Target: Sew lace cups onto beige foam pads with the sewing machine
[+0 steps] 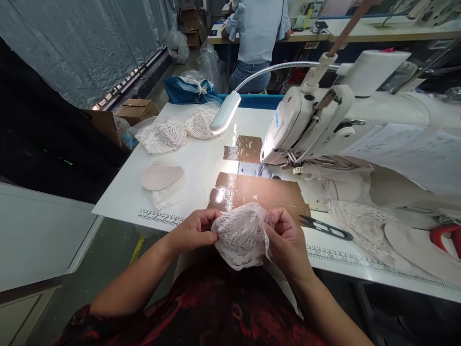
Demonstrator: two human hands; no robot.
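Note:
A white lace bra cup (242,235) is held up at the table's front edge, between my two hands. My left hand (200,230) pinches its left rim between thumb and fingers. On the opposite side my right hand (287,235) grips the lace edge, its fingertips partly hidden by the fabric. Just beyond the cup lies brown tape-covered board (259,190) in front of the sewing machine's needle area (261,169). Black thread snips (326,227) rest on the table to the right of my right hand.
The white sewing machine (306,120) fills the right, with a lamp (226,113) arching over the table. Lace cups (162,136) sit at the back left, a beige pad (162,178) nearer. Lace pieces (363,230) and red-handled scissors (446,238) lie right. A person (257,38) sits beyond.

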